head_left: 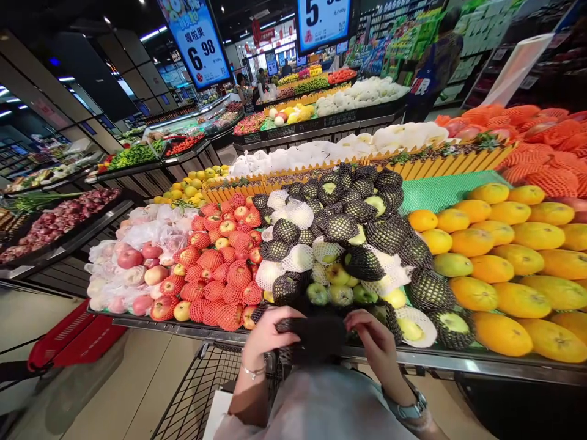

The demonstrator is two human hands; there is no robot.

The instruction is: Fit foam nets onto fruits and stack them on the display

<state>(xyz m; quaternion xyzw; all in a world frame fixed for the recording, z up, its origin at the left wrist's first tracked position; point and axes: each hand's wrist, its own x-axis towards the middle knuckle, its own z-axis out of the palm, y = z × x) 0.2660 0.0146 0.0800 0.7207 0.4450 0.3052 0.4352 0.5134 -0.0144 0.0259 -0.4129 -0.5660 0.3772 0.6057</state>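
Observation:
My left hand (pixel 269 335) is closed around a dark item in a black foam net (pixel 285 326), likely a netted fruit, at the front edge of the display. To its right, my right hand (pixel 376 341) has bent fingers drawn together; their tips meet a dark area, and what they hold is hidden. A dark blurred shape (pixel 318 339) covers the space between both hands. Just beyond lie green apples or pears (pixel 340 294) and a heap of fruit in black foam nets (pixel 337 227). Some pieces there wear white nets (pixel 298 258).
Red-netted apples (pixel 211 263) and bagged pink fruit (pixel 131 256) lie left; yellow melons (pixel 507 266) lie right. A shopping cart (pixel 192 391) stands below my hands. A metal rail (pixel 472 366) edges the display. A person (pixel 435 67) stands beyond, and price screens (pixel 197 46) hang overhead.

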